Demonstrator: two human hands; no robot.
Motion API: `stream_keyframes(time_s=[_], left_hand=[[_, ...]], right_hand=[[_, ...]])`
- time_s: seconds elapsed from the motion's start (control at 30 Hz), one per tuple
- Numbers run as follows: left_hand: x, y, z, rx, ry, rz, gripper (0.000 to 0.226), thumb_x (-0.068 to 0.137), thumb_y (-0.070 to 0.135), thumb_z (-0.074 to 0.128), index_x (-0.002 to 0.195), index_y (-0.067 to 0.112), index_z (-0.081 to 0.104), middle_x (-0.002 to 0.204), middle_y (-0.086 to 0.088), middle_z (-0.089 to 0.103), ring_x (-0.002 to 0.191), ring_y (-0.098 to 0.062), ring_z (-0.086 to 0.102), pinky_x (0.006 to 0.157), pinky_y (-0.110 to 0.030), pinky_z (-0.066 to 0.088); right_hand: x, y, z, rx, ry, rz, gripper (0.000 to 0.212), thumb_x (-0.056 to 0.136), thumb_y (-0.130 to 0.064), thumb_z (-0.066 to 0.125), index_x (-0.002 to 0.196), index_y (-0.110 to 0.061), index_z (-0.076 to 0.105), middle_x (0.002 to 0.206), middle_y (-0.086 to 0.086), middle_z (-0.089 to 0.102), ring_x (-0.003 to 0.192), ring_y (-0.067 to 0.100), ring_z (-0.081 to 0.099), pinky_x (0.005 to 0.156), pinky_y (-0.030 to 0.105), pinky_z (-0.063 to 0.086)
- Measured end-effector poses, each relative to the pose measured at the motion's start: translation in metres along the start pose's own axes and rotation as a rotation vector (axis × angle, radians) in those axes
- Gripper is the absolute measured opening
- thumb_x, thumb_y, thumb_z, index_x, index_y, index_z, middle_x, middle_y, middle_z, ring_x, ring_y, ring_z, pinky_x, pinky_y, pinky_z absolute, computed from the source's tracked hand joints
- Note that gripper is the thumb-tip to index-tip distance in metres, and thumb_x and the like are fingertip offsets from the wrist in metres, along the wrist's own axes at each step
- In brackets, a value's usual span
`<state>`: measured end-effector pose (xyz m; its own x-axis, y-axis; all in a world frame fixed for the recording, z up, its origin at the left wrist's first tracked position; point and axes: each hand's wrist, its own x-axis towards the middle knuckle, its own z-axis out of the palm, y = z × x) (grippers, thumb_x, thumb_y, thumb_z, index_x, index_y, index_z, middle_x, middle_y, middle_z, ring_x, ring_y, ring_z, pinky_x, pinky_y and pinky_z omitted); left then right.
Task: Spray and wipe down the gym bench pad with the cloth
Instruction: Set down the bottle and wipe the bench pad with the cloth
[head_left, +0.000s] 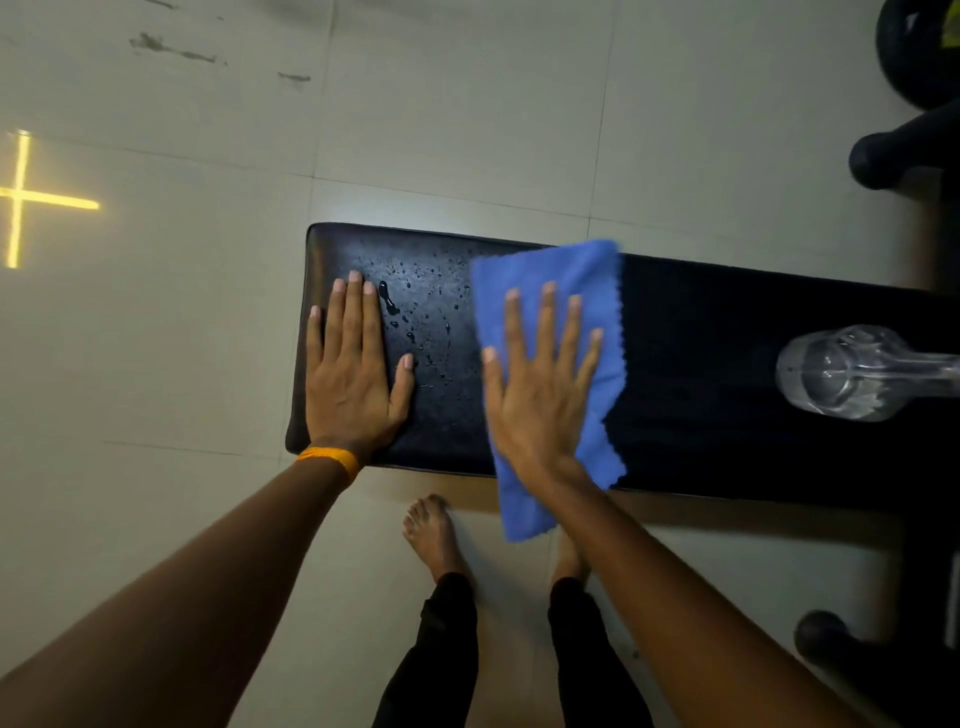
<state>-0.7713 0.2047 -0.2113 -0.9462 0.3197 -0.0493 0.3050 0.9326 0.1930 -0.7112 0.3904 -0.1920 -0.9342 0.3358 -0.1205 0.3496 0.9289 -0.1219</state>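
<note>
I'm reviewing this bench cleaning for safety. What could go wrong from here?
1. The left hand lies flat beside the droplets; a wipe toward it may stop short and leave that end of the bench pad wet.
2. The cloth under the right hand overhangs the near edge and could drag liquid onto the floor by the bare feet: a slip risk.
3. The bottle appears to lie sideways and might roll off.

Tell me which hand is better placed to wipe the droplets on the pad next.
Right. The right hand lies flat on the blue cloth, just beside the droplets on the bench pad. The left hand rests bare on the pad's end, without cloth.
</note>
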Motion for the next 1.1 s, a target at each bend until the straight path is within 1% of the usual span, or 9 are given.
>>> stream_keyframes(time_s=[0.13, 0.23, 0.33, 0.47, 0.6, 0.67, 0.8, 0.93, 1.1], left_hand=[[0.000, -0.001, 0.000, 0.005, 0.016, 0.003, 0.078, 0.099, 0.044, 0.032, 0.161, 0.000, 0.014, 0.169, -0.019, 0.013, 0.158, -0.032, 0.009, 0.127, -0.052, 0.011], [0.000, 0.000, 0.001, 0.000, 0.022, -0.002, 0.078, 0.099, 0.044, 0.033, 0.161, 0.001, 0.014, 0.169, -0.018, 0.012, 0.158, -0.031, 0.008, 0.128, -0.051, 0.009], [0.001, 0.002, -0.001, -0.008, 0.018, -0.008, 0.078, 0.099, 0.044, 0.034, 0.161, 0.001, 0.015, 0.170, -0.018, 0.012, 0.158, -0.031, 0.008, 0.128, -0.051, 0.009], [0.001, 0.000, 0.000, 0.000, 0.010, -0.010, 0.078, 0.098, 0.045, 0.033, 0.161, 0.001, 0.015, 0.169, -0.018, 0.013, 0.158, -0.031, 0.009, 0.128, -0.051, 0.010], [0.001, 0.001, 0.000, 0.010, 0.023, -0.011, 0.078, 0.098, 0.044, 0.034, 0.160, 0.001, 0.016, 0.169, -0.018, 0.014, 0.158, -0.032, 0.010, 0.128, -0.052, 0.011], [0.001, 0.002, 0.001, 0.012, 0.022, -0.011, 0.078, 0.098, 0.044, 0.034, 0.161, 0.001, 0.015, 0.169, -0.018, 0.013, 0.158, -0.032, 0.009, 0.128, -0.051, 0.011], [0.000, 0.003, 0.001, 0.022, 0.032, -0.018, 0.078, 0.098, 0.045, 0.032, 0.161, 0.001, 0.015, 0.169, -0.018, 0.013, 0.158, -0.032, 0.009, 0.128, -0.051, 0.011], [0.000, 0.003, 0.002, 0.022, 0.054, -0.012, 0.077, 0.098, 0.044, 0.033, 0.160, 0.000, 0.017, 0.169, -0.018, 0.015, 0.158, -0.032, 0.012, 0.127, -0.053, 0.014], [0.000, 0.002, 0.000, 0.014, 0.052, -0.015, 0.077, 0.098, 0.044, 0.033, 0.160, 0.001, 0.017, 0.169, -0.017, 0.015, 0.158, -0.032, 0.011, 0.127, -0.053, 0.014]], right_hand=[[0.028, 0.064, -0.007, -0.053, -0.073, -0.454, 0.064, 0.103, -0.060, 0.027, 0.161, -0.033, 0.020, 0.170, 0.002, 0.013, 0.157, 0.028, 0.009, 0.125, 0.056, 0.010], [0.064, 0.114, -0.014, -0.053, 0.013, -0.025, 0.065, 0.104, -0.061, 0.019, 0.161, -0.031, 0.018, 0.170, 0.005, 0.013, 0.157, 0.030, 0.009, 0.125, 0.056, 0.009], [0.050, 0.075, -0.011, 0.000, 0.114, 0.380, 0.066, 0.104, -0.060, 0.016, 0.161, -0.027, 0.019, 0.170, 0.009, 0.013, 0.157, 0.034, 0.009, 0.124, 0.059, 0.012], [-0.007, 0.005, -0.001, -0.015, -0.037, 0.036, 0.063, 0.106, -0.056, 0.022, 0.162, -0.030, 0.011, 0.171, 0.006, 0.003, 0.157, 0.031, 0.000, 0.126, 0.056, 0.005], [0.020, 0.061, -0.010, -0.050, -0.098, -0.422, 0.064, 0.104, -0.060, 0.027, 0.161, -0.033, 0.019, 0.170, 0.002, 0.011, 0.158, 0.027, 0.006, 0.125, 0.055, 0.009], [0.055, 0.089, -0.014, -0.066, -0.084, -0.358, 0.063, 0.104, -0.060, 0.025, 0.161, -0.034, 0.019, 0.170, 0.001, 0.013, 0.158, 0.027, 0.007, 0.125, 0.055, 0.009], [0.090, 0.032, -0.009, 0.008, 0.000, 0.119, 0.064, 0.102, -0.059, 0.017, 0.159, -0.032, 0.024, 0.169, 0.004, 0.020, 0.157, 0.031, 0.009, 0.124, 0.060, 0.007], [0.054, -0.017, -0.001, 0.011, -0.054, -0.208, 0.060, 0.106, -0.055, 0.017, 0.161, -0.035, 0.012, 0.171, 0.004, 0.009, 0.158, 0.030, 0.003, 0.124, 0.059, 0.005], [0.008, 0.058, -0.006, -0.024, -0.093, -0.466, 0.061, 0.106, -0.055, 0.029, 0.161, -0.034, 0.015, 0.170, 0.000, 0.011, 0.158, 0.027, 0.005, 0.126, 0.055, 0.006]])
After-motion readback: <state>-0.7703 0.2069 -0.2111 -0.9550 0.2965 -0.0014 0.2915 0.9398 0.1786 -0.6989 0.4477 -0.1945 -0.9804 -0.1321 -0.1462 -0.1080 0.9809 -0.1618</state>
